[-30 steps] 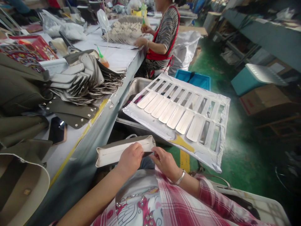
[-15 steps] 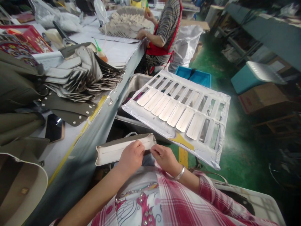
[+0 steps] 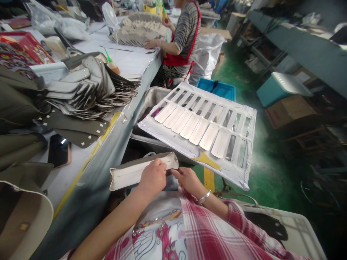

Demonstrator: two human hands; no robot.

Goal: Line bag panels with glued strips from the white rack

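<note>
Over my lap lies a long, narrow bag piece (image 3: pixel 126 177), with a whitish base panel facing up and olive-grey sides. A thin line runs lengthwise along the panel. My left hand (image 3: pixel 153 174) is closed round its near edge, right of the middle. At its right end, the curled fingers of my right hand (image 3: pixel 188 181) pinch the lower corner edge; the fingertips are partly hidden. Beyond my hands, a white slatted rack (image 3: pixel 233 172) bears a row of pale, round-ended strips (image 3: pixel 207 137).
On the table (image 3: pixel 78 180) at left lie stacked olive-and-white panels (image 3: pixel 92 85), a phone (image 3: pixel 59 150) and a glue bottle (image 3: pixel 112 66). A grey tub (image 3: pixel 157 92) stands under the rack. A co-worker in a striped top (image 3: pixel 187 32) sits at the table farther off.
The view has swung slightly right. My right hand's fingers have shifted a little lower at the bag piece's right corner. My left hand keeps its hold.
</note>
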